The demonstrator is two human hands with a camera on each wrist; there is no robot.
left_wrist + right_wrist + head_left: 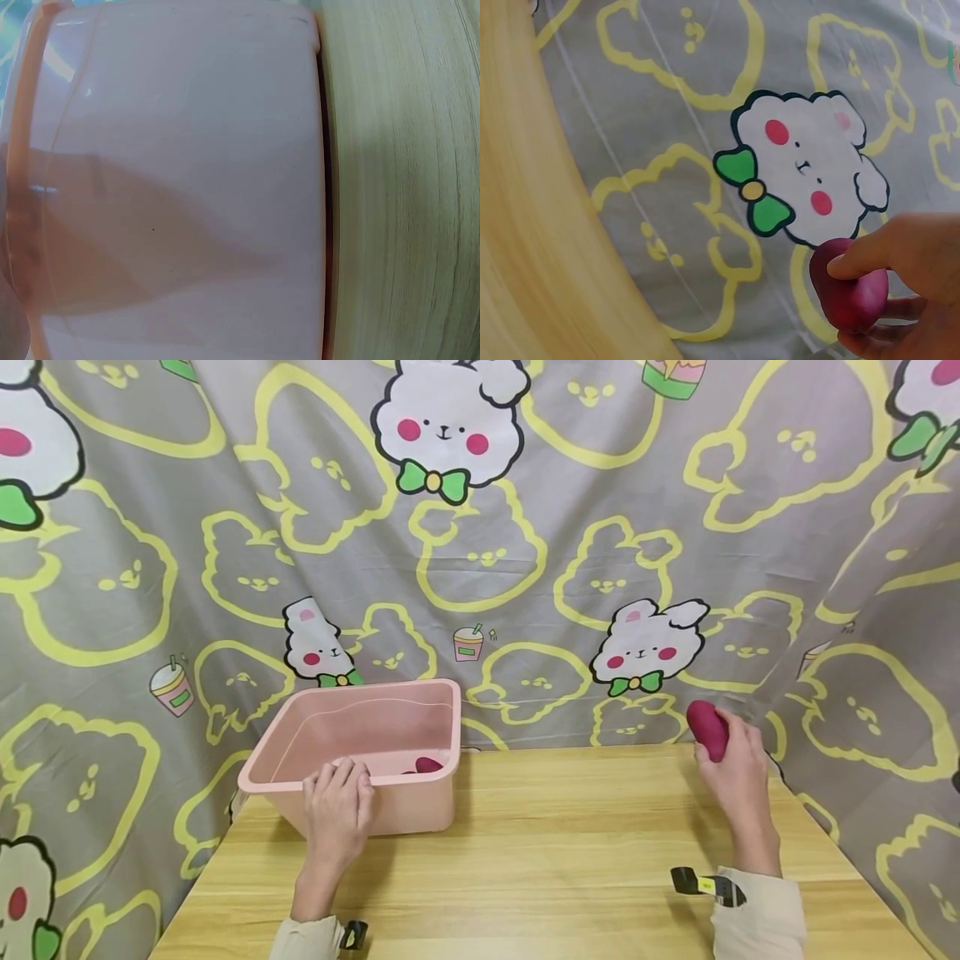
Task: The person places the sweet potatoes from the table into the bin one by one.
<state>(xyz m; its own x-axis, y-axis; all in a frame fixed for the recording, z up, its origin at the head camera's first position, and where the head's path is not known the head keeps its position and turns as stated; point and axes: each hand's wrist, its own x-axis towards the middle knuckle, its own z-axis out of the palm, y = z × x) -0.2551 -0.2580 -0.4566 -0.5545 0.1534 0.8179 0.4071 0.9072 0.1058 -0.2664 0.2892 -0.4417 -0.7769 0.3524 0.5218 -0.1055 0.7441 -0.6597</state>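
Observation:
A pink plastic bin (405, 802) stands at the table's left side. My left hand (335, 802) grips its near rim, the fingers curled over the edge; in the left wrist view the bin's outer wall (187, 187) fills most of the picture. Inside the bin lie dark red rounded things (429, 765), partly hidden by the near wall. My right hand (738, 768) holds a smooth, purplish-red oblong thing (707, 729) above the table's far right. Seen from the right wrist, the thumb presses on one side of this lobed red thing (851, 296) and fingers curl behind it.
Beneath the bin is a light wooden table (540, 860). A grey curtain (525, 568) printed with yellow outlines and white cartoon animals hangs along the back and both sides. Each wrist wears a dark strap, the right strap (727, 890) bearing a yellow label.

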